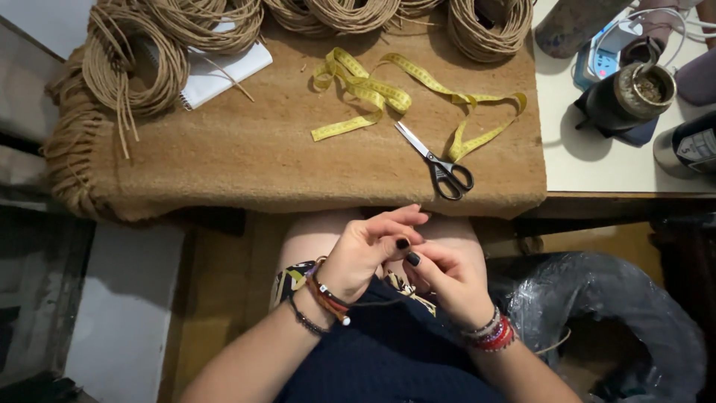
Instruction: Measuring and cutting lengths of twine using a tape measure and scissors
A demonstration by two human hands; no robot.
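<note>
Hands [406,257] together over the lap, fingertips pinched on something too small to tell.

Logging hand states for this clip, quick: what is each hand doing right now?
Left hand: fingers curled, pinching against the right hand; what it holds cannot be told.
Right hand: fingers curled at the left fingertips; any held item is hidden.

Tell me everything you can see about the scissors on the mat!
The scissors have two thin silvery metal blades and black handle loops that look like plastic. They are shut, lying flat and slanted, tips pointing up-left, handles near the front edge of the brown woven mat. A loop of the yellow tape measure lies against the handles. No hand touches them.
</note>
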